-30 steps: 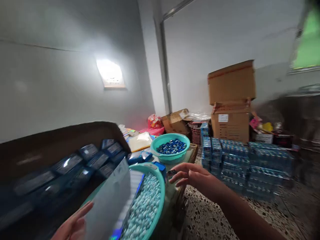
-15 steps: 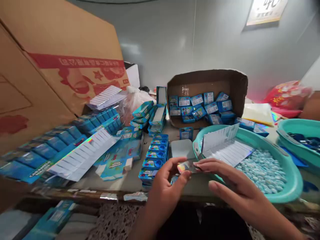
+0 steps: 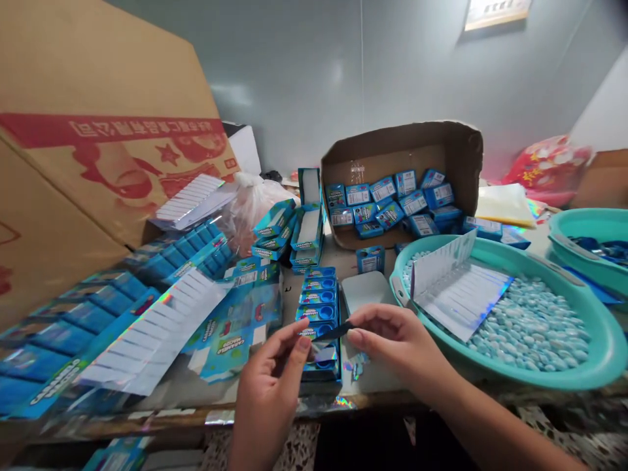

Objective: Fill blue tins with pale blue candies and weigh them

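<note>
A thin dark strip [image 3: 334, 332] stretches between my two hands above a row of small blue boxes. My left hand [image 3: 277, 373] is closed, pinching its left end between thumb and fingers. A shiny, pale, see-through piece [image 3: 324, 354] shows beside the left thumb; whether it belongs to the strip I cannot tell. My right hand [image 3: 397, 337] pinches the right end between thumb and forefinger. Under the strip, the row of blue candy boxes [image 3: 318, 297] with round marks on top runs away from me. Bits of shiny film [image 3: 356, 366] lie below my right hand.
A turquoise basin [image 3: 601, 340] of pale blue candies, with white-lined sheets [image 3: 458, 294] in it, stands right. A brown carton [image 3: 402, 140] of blue boxes is behind. Flattened blue packaging [image 3: 230, 340] and filled display trays [image 3: 83, 327] lie left, by a big cardboard box [image 3: 147, 72].
My hands have drawn slightly apart, and the dark strip now shows stretched between them. My left hand has moved left. The right fingers, formerly extended, are now pinched. The view has shifted a little.
</note>
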